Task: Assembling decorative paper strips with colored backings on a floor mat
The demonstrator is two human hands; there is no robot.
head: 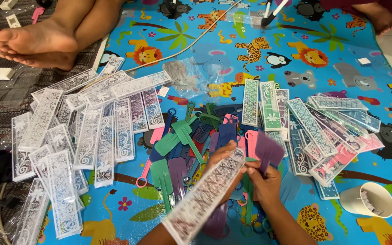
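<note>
A long patterned sleeve (203, 196) is gripped in the closed fingers of the left hand (221, 159), its lower end slanting toward the bottom edge of the view. A purple comb (267, 152) is pinched in the right hand (263, 181), its end just beside the sleeve's upper end. Loose combs (184, 145) are piled beneath both hands. Empty sleeves (87, 131) crowd the left, filled ones (323, 136) the right; a cup (369, 199) stands near the mat (259, 77) edge.

Patterned sleeve's (203, 195) lower end and both forearms, cut off below.
</note>
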